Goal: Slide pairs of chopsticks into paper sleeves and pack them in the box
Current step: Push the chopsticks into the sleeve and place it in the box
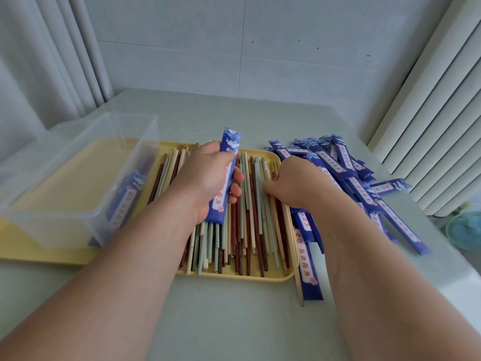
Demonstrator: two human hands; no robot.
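Two bare forearms, left [117,269] and right [377,269], are reaching in over the near edge of the pale counter [234,321] toward the yellow tray [285,278].

Left hand [205,178] is hovering over the tray's middle. Its fingers are wrapping round a blue paper sleeve [230,157] and gripping it, with the sleeve's open, notched end pointing away from the person, past the tray's far rim.

Right hand [299,183] is resting on the loose chopsticks [250,230] at the tray's right side. The fingers are curling down into the pile and the thumb is sticking out to the left. Whether they are holding a stick I cannot tell.

The chopsticks are lying lengthwise across the tray's right half in mixed colours: cream, pale green, red-brown and dark brown.

The clear box [78,178] is standing to the left of the chopstick pile on a yellow surface — same tray or a second one, cannot tell. Some filled blue sleeves [125,201] are leaning inside against the box wall nearest the pile.

A heap of blue sleeves [351,178] is lying on the counter just right of the tray, some touching its right rim. One sleeve [309,277] is lying along that rim with a cream stick end poking out toward the person.

A small blue fan [466,230] is sitting well right of the tray, past the heap.
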